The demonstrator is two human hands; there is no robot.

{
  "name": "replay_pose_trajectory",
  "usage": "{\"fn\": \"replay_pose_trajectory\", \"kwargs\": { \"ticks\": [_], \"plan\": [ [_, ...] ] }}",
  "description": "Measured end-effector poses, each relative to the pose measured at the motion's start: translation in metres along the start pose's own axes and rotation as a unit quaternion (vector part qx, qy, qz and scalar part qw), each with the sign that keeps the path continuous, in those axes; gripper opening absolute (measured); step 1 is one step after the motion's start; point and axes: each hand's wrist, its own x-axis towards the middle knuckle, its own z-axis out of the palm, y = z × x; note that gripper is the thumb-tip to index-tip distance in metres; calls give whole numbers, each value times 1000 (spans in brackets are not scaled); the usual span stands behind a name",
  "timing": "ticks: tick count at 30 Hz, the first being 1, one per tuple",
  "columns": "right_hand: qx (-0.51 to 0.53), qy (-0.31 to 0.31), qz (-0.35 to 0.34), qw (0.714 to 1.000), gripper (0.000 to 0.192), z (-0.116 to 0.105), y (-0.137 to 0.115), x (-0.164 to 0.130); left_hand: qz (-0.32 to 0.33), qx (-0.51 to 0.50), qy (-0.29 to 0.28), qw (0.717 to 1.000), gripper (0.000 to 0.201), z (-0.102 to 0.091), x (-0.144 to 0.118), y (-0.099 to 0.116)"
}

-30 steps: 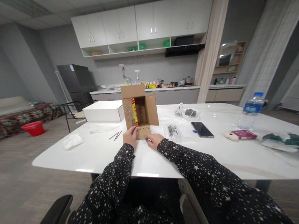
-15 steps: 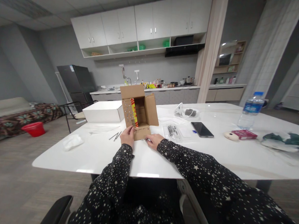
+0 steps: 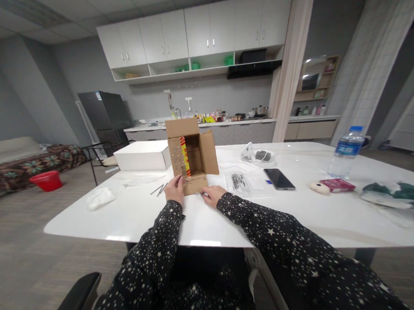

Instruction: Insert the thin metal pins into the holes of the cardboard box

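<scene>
We are looking down at a white worktop (image 3: 136, 216) where a small cardboard box (image 3: 193, 156) is lying on its side, its open mouth facing us and its flaps spread. The box is sitting near the front edge, just right of a flat white box (image 3: 142, 155). A yellow and red strip (image 3: 185, 156) is showing along the left inside wall, and rows of small dots are marking the left flap and the bottom flap.

Our left hand (image 3: 175, 189) is resting against the lower left corner of the cardboard box, fingers curled around the edge of the left flap and gripping it lightly. Our right hand (image 3: 213, 194) is lying low on the worktop just right of the bottom flap, fingers bent and touching its edge; we cannot tell whether it is pinching anything.

A few thin dark nails (image 3: 160, 188) are lying loose left of our left hand, and a crumpled tissue (image 3: 99, 197) is sitting further left. Right of the box a clear bag of nails (image 3: 239, 181) is lying flat, then a black phone (image 3: 279, 178), a pink case (image 3: 336, 185) and a water bottle (image 3: 345, 152) well apart to the right.
</scene>
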Motion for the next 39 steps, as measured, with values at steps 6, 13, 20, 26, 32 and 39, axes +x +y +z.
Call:
{"fn": "replay_pose_trajectory", "kwargs": {
  "ticks": [6,13,20,26,32,39],
  "plan": [
    [1,4,-2,1000,28,1,1,0,-3,13,-1,1000,32,-2,2,-5],
    [7,-3,5,1000,29,-3,-1,-1,82,88,-32,992,30,0,4,-12],
    [2,-6,-2,1000,30,-5,-2,-2,142,128,-74,979,28,7,5,-17],
    [-4,-5,-7,1000,28,-3,-1,-1,116,140,-86,980,24,9,4,-19],
    [-7,2,-8,1000,27,-3,-1,0,107,150,-103,977,25,8,2,-15],
    [-4,2,-9,1000,28,-3,-2,-1,93,151,-110,978,24,6,0,-9]
  ]
}}
